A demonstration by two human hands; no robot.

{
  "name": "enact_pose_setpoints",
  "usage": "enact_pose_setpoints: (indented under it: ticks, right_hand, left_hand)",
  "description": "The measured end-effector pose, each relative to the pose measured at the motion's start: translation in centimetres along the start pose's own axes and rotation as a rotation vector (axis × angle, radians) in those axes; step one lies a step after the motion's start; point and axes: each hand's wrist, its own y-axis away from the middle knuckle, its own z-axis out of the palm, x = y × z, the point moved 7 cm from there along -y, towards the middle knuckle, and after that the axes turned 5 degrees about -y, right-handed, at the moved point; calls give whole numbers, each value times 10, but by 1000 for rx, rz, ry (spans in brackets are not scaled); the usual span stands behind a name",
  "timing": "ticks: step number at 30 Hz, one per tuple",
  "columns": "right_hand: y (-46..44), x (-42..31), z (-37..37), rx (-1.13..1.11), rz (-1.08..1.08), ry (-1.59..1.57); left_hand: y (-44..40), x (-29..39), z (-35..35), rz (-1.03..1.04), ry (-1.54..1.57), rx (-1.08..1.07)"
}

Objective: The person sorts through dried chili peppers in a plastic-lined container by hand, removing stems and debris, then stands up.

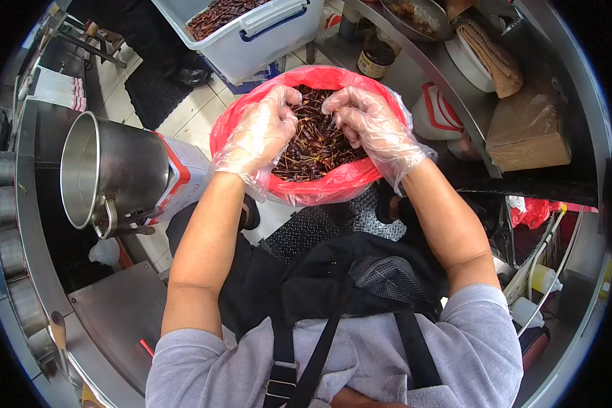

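A red plastic bag [321, 191], spread open, holds a heap of dark reddish dried pods with thin stems [317, 143], which look like dried chillies. Over the bag's left side is my left hand [265, 129], in a clear plastic glove, its fingers curled together; anything between them is too small to make out. My right hand [367, 122], gloved the same way, is above the right part of the heap with fingers bent and pinched. What it grips, if anything, cannot be made out. A gap separates the two hands.
A white tub [251, 44] with more dark pods stands beyond the bag. To the left is a large metal pot [109, 170]. Shelves at the right hold a jar [376, 56], a pan [418, 17] and a cardboard box [529, 129]. Another person's dark shoe [192, 76] shows at upper left.
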Motion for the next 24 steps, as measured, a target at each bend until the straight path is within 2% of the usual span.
enact_pose_setpoints:
  ticks: [2, 6, 8, 13, 16, 18, 21, 24]
  right_hand:
    - [-1, 5, 3, -12, 10, 7]
    - [1, 5, 11, -18, 31, 19]
    - [2, 4, 17, -59, 9, -46]
    - [0, 4, 21, -92, -43, -61]
    - [-1, -2, 15, -74, -86, -81]
    - [-2, -4, 12, -60, -111, -115]
    - [-2, -3, 9, -41, -99, -123]
    - [-3, -1, 10, -65, -103, -93]
  left_hand:
    - [1, 0, -1, 72, 134, 45]
    - [5, 8, 1, 84, 296, 9]
    - [4, 11, 2, 140, 428, 76]
    - [6, 18, 14, 186, 658, 92]
    - [3, 10, 9, 80, 506, 95]
    - [0, 6, 9, 37, -322, 63]
    - [6, 5, 27, 48, -479, -22]
    - [2, -1, 38, 23, -510, -17]
